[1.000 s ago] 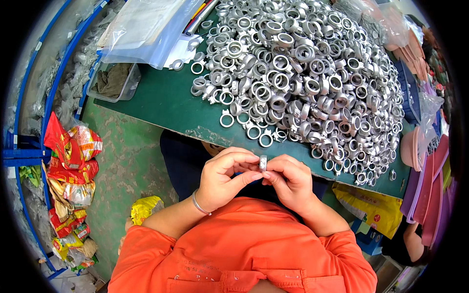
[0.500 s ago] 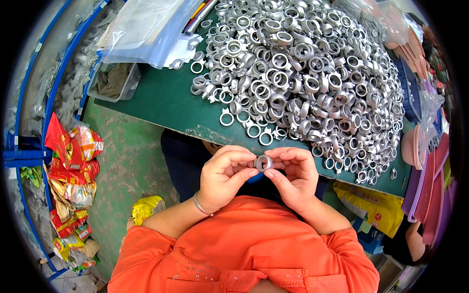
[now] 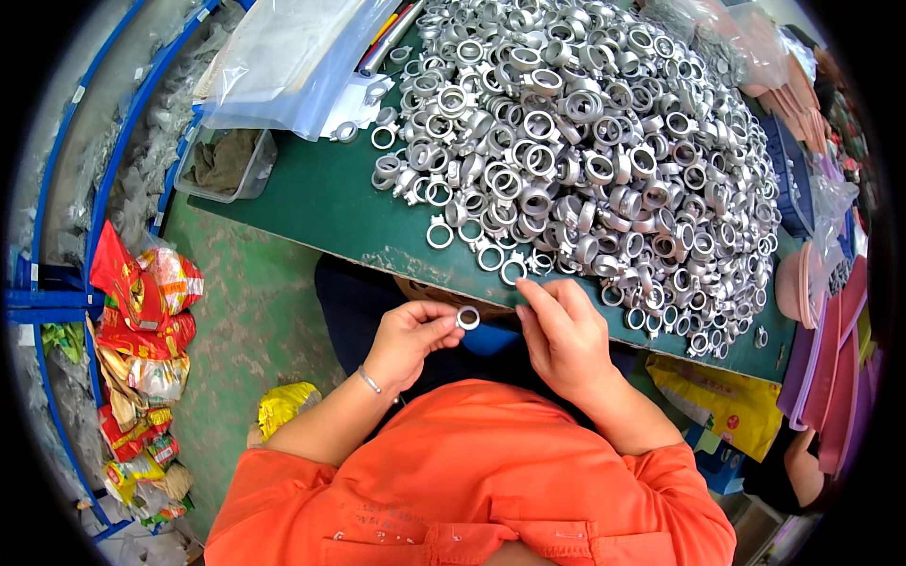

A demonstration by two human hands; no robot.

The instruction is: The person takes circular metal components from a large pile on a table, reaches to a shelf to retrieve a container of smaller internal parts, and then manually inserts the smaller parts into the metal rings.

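Note:
My left hand (image 3: 406, 347) pinches a small silver metal ring (image 3: 476, 319) between thumb and fingertips, held over my lap just off the table's near edge. My right hand (image 3: 570, 341) is apart from that ring, its fingers stretched toward the table edge and nothing seen in them. Close to its fingertips lies a loose ring (image 3: 512, 281) at the near border of a big pile of similar silver rings (image 3: 585, 170). Many rings in the pile carry small side lugs.
The pile covers much of a green table (image 3: 321, 203). At its left stand a clear plastic box (image 3: 247, 179) with a brown cloth and papers in a plastic sleeve (image 3: 274, 66). A pink container (image 3: 797, 288) is at the right; a blue shelf frame (image 3: 52, 300) at the left.
Both hands were together on the ring. Now my right hand has let go and moved right, while my left hand has drawn the ring left and slightly nearer to me.

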